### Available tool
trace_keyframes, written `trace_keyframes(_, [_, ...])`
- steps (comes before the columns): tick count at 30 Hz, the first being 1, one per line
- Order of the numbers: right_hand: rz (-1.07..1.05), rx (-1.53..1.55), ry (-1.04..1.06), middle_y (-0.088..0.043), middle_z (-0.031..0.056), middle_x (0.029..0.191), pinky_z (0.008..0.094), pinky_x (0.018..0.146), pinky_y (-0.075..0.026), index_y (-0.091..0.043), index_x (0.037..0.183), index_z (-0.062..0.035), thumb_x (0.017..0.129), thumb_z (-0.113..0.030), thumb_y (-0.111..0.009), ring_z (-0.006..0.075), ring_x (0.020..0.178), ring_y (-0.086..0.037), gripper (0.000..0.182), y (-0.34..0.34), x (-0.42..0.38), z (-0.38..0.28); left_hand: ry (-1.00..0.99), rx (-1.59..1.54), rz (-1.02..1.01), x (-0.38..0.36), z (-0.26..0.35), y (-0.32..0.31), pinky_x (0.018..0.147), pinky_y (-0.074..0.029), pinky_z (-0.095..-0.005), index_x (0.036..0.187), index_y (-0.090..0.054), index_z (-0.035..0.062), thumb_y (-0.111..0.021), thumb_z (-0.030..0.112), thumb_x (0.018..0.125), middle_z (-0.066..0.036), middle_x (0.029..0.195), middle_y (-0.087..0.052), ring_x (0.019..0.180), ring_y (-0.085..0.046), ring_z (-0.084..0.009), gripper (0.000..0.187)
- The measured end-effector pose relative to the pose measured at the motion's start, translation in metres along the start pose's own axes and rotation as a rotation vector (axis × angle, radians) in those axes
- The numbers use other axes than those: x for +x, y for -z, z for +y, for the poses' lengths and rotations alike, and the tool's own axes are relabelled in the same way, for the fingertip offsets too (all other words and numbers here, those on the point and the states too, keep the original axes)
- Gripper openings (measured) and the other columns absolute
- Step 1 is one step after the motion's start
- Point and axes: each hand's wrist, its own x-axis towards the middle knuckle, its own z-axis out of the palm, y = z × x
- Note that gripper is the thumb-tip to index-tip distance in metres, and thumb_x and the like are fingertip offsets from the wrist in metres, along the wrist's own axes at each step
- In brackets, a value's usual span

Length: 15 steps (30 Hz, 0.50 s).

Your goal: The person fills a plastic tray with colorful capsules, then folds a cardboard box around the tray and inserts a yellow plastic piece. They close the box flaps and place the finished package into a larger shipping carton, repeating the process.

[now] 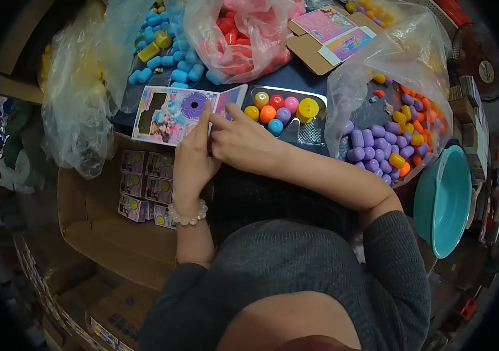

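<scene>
Both hands meet at the right part of a printed card box (167, 117), which has a dark window and a purple disc (193, 106). My left hand (194, 149), with a beaded bracelet at the wrist, has its fingers against the box beside the disc. My right hand (241, 140) lies over the left one, fingers bent, near the box's raised pale flap; whether it grips the flap is hidden. Just right of the hands sits a clear plastic tray (314, 130) holding several coloured balls (268, 113) and a yellow piece (307, 109).
Bags of blue capsules (182, 58), red pieces (238, 38) and purple and orange capsules (378, 146) surround the work spot. A flat carton (331, 35) lies behind. At lower left, a cardboard box (103, 234) holds packed boxes (144, 181). A teal basin (445, 202) stands right.
</scene>
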Motion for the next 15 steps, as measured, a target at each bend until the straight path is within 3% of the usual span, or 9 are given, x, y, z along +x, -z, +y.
trace_keyframes(1, [-0.180,0.139,0.040,-0.064,0.0061,0.093,0.0516,0.095,-0.039,-0.071,0.088,-0.0065,0.073,-0.018,-0.063,0.0237,0.110,-0.054,0.020,0.003,-0.004,0.011,-0.146,0.092,0.090,0.004,-0.006,-0.007,0.073,-0.052,-0.0449,0.149,-0.035,0.0089,-0.069,0.001,0.069,-0.022,0.112,-0.066,0.091,-0.066,-0.0389,0.087])
trace_keyframes(2, [-0.117,0.085,-0.001,-0.062,0.0085,0.118,0.0571,0.104,-0.033,-0.068,0.111,-0.0098,0.076,-0.021,-0.068,0.0242,0.123,-0.049,0.036,0.002,-0.011,0.022,-0.152,0.086,0.078,0.007,-0.006,-0.013,0.073,-0.052,-0.0449,0.149,-0.035,0.0089,-0.069,0.001,0.069,-0.022,0.112,-0.066,0.091,-0.066,-0.0389,0.087])
trace_keyframes(4, [0.062,0.204,-0.212,-0.044,0.0144,0.145,0.0618,0.110,-0.025,-0.047,0.141,-0.0147,0.078,-0.028,-0.073,0.0309,0.135,-0.040,0.069,0.019,-0.034,0.042,-0.155,0.149,0.284,0.010,-0.003,-0.023,0.070,-0.053,-0.0436,0.148,-0.036,0.0070,-0.063,0.002,0.080,-0.024,0.104,-0.067,0.084,-0.067,-0.0380,0.073])
trace_keyframes(5, [-0.021,0.151,-0.337,-0.026,0.0198,0.155,0.0641,0.110,-0.023,-0.024,0.153,-0.0185,0.067,-0.045,-0.081,0.0370,0.141,-0.031,0.107,0.021,-0.049,0.054,-0.107,0.123,0.231,0.013,0.000,-0.017,0.067,-0.054,-0.0412,0.147,-0.036,0.0052,-0.054,0.005,0.090,-0.025,0.098,-0.068,0.077,-0.068,-0.0387,0.059])
trace_keyframes(6, [-0.027,0.156,-0.338,-0.026,0.0198,0.155,0.0641,0.110,-0.023,-0.024,0.153,-0.0185,0.067,-0.045,-0.081,0.0370,0.141,-0.031,0.107,0.020,-0.063,0.063,-0.101,0.121,0.226,0.015,-0.002,-0.020,0.067,-0.054,-0.0412,0.147,-0.036,0.0052,-0.054,0.005,0.090,-0.025,0.098,-0.068,0.077,-0.068,-0.0387,0.059])
trace_keyframes(8, [-0.280,0.054,-0.564,-0.032,0.0240,0.150,0.0646,0.109,-0.023,-0.023,0.154,-0.0180,0.055,-0.053,-0.084,0.0403,0.140,-0.030,0.121,0.010,-0.089,0.075,-0.103,-0.188,0.233,0.017,-0.007,-0.028,0.078,-0.053,-0.0359,0.146,-0.037,0.0019,-0.047,0.007,0.097,-0.024,0.113,-0.065,0.097,-0.068,-0.0323,0.050])
trace_keyframes(12, [-0.309,0.245,-0.554,-0.040,0.0234,0.140,0.0630,0.111,-0.021,-0.025,0.153,-0.0172,0.052,-0.055,-0.081,0.0395,0.136,-0.036,0.121,0.000,-0.113,0.085,-0.101,-0.550,0.207,0.015,-0.002,-0.044,0.089,-0.048,-0.0304,0.146,-0.035,-0.0006,-0.047,0.007,0.098,-0.018,0.132,-0.056,0.118,-0.057,-0.0244,0.051])
trace_keyframes(14, [-0.174,0.368,-0.530,-0.047,0.0211,0.127,0.0658,0.110,-0.019,-0.027,0.152,-0.0183,0.057,-0.046,-0.076,0.0382,0.125,-0.044,0.110,-0.005,-0.120,0.084,0.176,-1.104,0.074,0.007,0.000,-0.041,0.106,-0.037,-0.0328,0.145,-0.033,-0.0024,-0.048,0.001,0.097,-0.013,0.141,-0.045,0.129,-0.044,-0.0223,0.051])
trace_keyframes(15, [-0.172,0.378,-0.532,-0.047,0.0211,0.127,0.0658,0.110,-0.019,-0.027,0.152,-0.0183,0.057,-0.046,-0.076,0.0382,0.125,-0.044,0.110,-0.006,-0.124,0.082,0.182,-1.096,0.072,0.003,0.004,-0.039,0.106,-0.037,-0.0328,0.145,-0.033,-0.0024,-0.048,0.001,0.097,-0.013,0.141,-0.045,0.129,-0.044,-0.0223,0.051])
